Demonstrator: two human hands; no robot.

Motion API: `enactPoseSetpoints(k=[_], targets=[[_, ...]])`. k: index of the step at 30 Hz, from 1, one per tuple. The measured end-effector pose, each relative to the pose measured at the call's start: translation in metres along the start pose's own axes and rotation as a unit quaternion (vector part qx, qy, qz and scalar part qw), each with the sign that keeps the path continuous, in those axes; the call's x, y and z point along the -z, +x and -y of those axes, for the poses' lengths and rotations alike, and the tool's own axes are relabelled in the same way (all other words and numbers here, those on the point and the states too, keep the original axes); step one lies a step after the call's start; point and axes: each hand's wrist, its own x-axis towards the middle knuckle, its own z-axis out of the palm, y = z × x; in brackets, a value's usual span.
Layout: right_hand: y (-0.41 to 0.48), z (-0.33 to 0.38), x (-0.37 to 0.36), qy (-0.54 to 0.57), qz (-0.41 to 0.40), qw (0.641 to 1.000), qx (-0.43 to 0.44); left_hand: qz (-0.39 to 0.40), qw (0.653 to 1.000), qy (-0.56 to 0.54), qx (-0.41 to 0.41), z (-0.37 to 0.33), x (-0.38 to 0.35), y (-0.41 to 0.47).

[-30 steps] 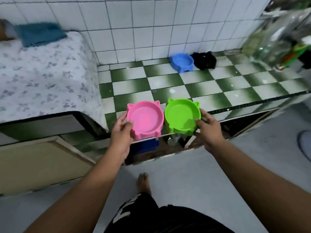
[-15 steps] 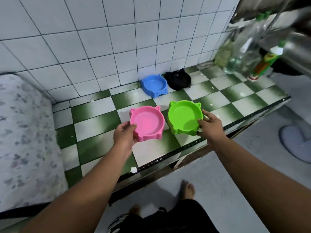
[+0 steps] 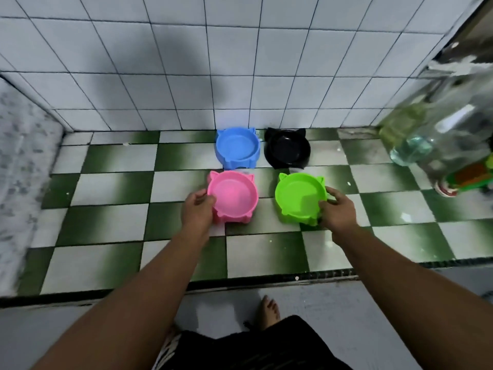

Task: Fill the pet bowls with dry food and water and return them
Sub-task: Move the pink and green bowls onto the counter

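As left hand (image 3: 196,212) grips the pink cat-eared bowl (image 3: 234,194), right hand (image 3: 338,209) grips the green bowl (image 3: 297,198) — smooth plastic.

Wall (image 3: 186,62): white square tiles, dark grout, soft shadow mid-way. Counter (image 3: 106,231): green-and-white checkered tiles, dark front edge. Floor (image 3: 333,311) below: plain grey. Left: grey patterned cloth (image 3: 18,156). Right edge: blurred clear bottles (image 3: 416,145).
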Motion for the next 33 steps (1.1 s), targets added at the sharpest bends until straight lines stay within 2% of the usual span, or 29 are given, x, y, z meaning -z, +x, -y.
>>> enactPoseSetpoints(k=[3, 6, 11, 24, 33], targets=[[0.015, 0.006, 0.005, -0.052, 0.015, 0.998, 0.013, -0.046, 0.998, 0.031, -0.003, 0.005, -0.019, -0.004], [0.023, 0.003, 0.011, -0.138, 0.005, 0.989, 0.046, -0.093, 0.991, 0.087, -0.04, 0.009, -0.03, -0.006], [0.032, 0.007, 0.015, -0.23, -0.002, 0.969, 0.086, -0.132, 0.979, 0.147, -0.055, 0.007, -0.037, -0.008], [0.045, -0.003, 0.017, -0.237, 0.0, 0.961, 0.14, -0.156, 0.976, 0.143, -0.05, -0.001, -0.042, 0.0], [0.049, -0.01, 0.014, -0.212, 0.017, 0.968, 0.135, -0.17, 0.971, 0.157, -0.054, 0.003, -0.044, 0.0]])
